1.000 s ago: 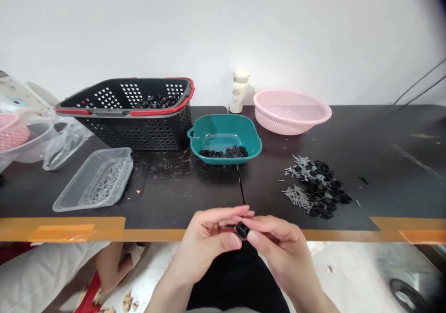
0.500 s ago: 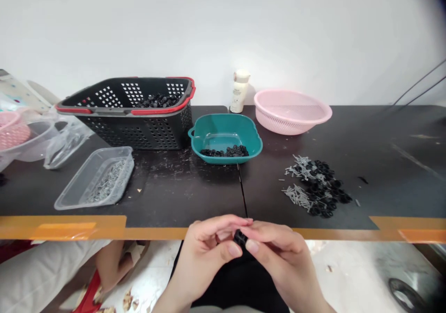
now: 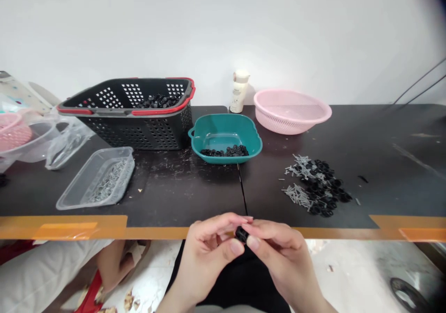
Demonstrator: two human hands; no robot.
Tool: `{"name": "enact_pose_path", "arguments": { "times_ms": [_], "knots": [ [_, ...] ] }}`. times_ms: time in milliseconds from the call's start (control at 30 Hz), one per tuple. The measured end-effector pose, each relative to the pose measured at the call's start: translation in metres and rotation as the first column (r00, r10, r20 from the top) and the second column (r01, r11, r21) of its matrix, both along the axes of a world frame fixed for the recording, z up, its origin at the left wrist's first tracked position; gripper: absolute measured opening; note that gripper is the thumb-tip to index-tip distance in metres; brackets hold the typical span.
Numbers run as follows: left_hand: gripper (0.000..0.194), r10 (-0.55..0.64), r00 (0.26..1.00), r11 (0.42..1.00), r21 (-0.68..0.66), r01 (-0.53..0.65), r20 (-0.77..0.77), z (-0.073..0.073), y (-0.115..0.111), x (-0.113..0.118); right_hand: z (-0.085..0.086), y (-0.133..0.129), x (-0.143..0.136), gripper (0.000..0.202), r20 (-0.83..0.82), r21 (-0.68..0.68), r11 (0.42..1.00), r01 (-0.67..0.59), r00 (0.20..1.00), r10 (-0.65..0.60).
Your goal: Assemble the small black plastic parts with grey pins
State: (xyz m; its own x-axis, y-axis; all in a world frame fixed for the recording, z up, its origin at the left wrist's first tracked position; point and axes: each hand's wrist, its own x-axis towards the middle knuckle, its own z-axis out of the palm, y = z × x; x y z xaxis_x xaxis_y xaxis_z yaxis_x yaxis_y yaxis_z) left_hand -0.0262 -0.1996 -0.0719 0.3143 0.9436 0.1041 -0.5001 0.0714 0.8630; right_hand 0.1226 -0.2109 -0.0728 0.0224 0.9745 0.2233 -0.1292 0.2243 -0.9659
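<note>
Close to the table's front edge, a small round black plastic part (image 3: 241, 234) sits between my two hands. My left hand (image 3: 211, 248) pinches it from the left with thumb and fingers. From the other side, the thumb and fingertips of my right hand (image 3: 278, 250) grip the same part. My fingers cover much of it, so its full shape is hidden. Farther right on the table lies a mixed pile of black parts (image 3: 325, 192) and short grey pins (image 3: 298, 196). Straight ahead stands a teal basin (image 3: 223, 122) with many small black parts along its near side.
A black basket (image 3: 139, 129) with red handles holds black pieces at the back left. Before it is a clear tray (image 3: 75, 183) of metal pins. A pink colander (image 3: 292, 113) and a white bottle (image 3: 239, 91) stand behind. Another person's leg (image 3: 109, 266) shows at lower left.
The black part has turned slightly between my fingertips and shifted a little up. Both hands keep their grip in nearly the same place.
</note>
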Motion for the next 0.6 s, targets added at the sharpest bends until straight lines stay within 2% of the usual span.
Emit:
{"name": "enact_pose_path", "arguments": {
  "times_ms": [133,400,533,600],
  "knots": [
    [0.019,0.037,0.999,0.999,-0.026,-0.037,-0.002,-0.005,-0.001,0.003,0.001,0.000,-0.001,0.032,0.005,0.027,0.999,-0.023,1.000,0.023],
    [0.017,0.099,0.994,0.995,-0.027,-0.100,-0.038,-0.017,-0.004,0.003,0.001,-0.001,-0.004,0.039,0.067,0.083,0.996,0.011,0.998,-0.017],
    [0.017,0.122,0.988,0.992,-0.011,-0.124,-0.098,-0.021,0.003,0.002,-0.003,0.002,-0.004,0.036,0.070,0.032,0.999,0.005,0.997,-0.007],
    [0.024,0.183,0.965,0.983,0.038,-0.179,-0.190,-0.024,0.005,-0.001,-0.005,0.004,-0.004,0.030,0.051,-0.025,1.000,-0.004,0.999,0.005]
  ]
}}
